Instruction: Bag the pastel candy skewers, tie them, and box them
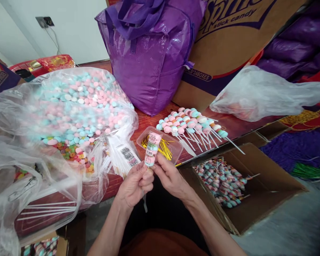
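A candy stick [152, 149] in a printed clear wrapper stands upright between my hands, its pink and blue pieces stacked. The fingers of my left hand [137, 181] close around its lower end. With thumb and fingers pressed at the wrapper's bottom, my right hand [169, 174] pinches it too. What lies exactly between the fingertips is hidden. Just behind is a clear plastic tray [177, 147] with gold twist ties [164, 149]. Printed wrappers [126, 154] lie to the left of it. Several unwrapped candy sticks [189, 124] rest in a row on the right.
A large clear bag of loose candies [77, 103] covers the table's left, with white sticks [48, 209] in front. A purple bag [152, 53] stands behind. An open cardboard box [269, 199] of wrapped candy sticks [221, 181] sits lower right. A white plastic bag [266, 92] lies at right.
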Demonstrator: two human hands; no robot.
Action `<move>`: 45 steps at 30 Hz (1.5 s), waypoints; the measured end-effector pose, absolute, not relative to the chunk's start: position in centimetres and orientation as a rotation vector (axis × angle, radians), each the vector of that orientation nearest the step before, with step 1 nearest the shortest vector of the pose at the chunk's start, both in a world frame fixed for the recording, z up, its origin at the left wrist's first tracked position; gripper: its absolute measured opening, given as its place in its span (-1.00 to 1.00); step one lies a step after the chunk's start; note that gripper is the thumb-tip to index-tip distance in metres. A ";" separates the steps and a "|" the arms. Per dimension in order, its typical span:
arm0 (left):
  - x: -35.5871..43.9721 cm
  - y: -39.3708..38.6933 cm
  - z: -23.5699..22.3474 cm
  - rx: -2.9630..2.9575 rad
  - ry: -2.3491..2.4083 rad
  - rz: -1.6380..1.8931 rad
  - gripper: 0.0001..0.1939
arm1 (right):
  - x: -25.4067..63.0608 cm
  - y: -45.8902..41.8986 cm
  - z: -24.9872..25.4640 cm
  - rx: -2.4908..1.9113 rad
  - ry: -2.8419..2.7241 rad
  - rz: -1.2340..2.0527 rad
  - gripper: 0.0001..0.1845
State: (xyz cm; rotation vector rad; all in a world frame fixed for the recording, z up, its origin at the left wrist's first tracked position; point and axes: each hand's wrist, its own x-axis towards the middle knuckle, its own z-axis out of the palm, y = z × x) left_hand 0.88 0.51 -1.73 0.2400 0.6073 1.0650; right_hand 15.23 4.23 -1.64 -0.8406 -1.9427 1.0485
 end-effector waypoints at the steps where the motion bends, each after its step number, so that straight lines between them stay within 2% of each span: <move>1: 1.1 0.6 -1.8 0.299 0.684 1.099 -0.62 | 15.1 4.3 -2.1 -0.863 -1.959 0.977 -0.90; 5: 2.0 0.6 -2.0 0.539 0.991 1.314 -0.69 | 14.4 3.9 -3.3 -0.972 -1.971 0.714 -0.88; 9: 2.3 0.1 -2.2 0.744 1.171 1.432 -0.72 | 14.1 3.5 -2.4 -1.034 -2.001 0.677 -0.87; 12: 2.1 -0.2 -2.2 0.769 1.185 1.421 -0.75 | 14.0 3.4 -1.6 -1.082 -1.939 0.853 -0.87; 16: 1.6 0.1 -2.4 0.562 1.071 1.416 -0.74 | 13.6 3.2 -2.1 -1.081 -1.579 1.388 -0.79; 18: 1.5 0.5 -2.4 0.390 0.975 1.397 -0.71 | 13.2 2.9 -2.7 -1.061 -1.437 1.522 -0.77; 20: 1.3 0.9 -2.4 0.222 0.887 1.365 -0.67 | 13.1 2.8 -3.2 -1.065 -1.463 1.371 -0.78; 23: 0.9 1.4 -2.3 0.016 0.821 1.310 -0.59 | 13.3 2.9 -3.8 -0.979 -1.704 0.858 -0.85; 26: 0.7 1.6 -2.2 -0.119 0.785 1.262 -0.56 | 13.7 3.3 -4.3 -0.831 -1.903 0.470 -0.73; 29: 0.8 1.6 -2.0 -0.168 0.761 1.242 -0.56 | 14.0 3.7 -4.4 -0.779 -1.969 0.232 -0.68; 32: 1.0 1.4 -1.7 -0.122 0.780 1.263 -0.59 | 13.9 3.9 -4.2 -0.775 -1.970 0.155 -0.72; 40: 1.4 1.0 -0.8 0.022 0.824 1.301 -0.61 | 13.4 3.6 -3.2 -0.805 -1.913 0.250 -0.77; 45: 1.2 0.9 -0.5 -0.003 0.830 1.298 -0.60 | 13.6 3.3 -3.2 -0.780 -1.963 0.084 -0.75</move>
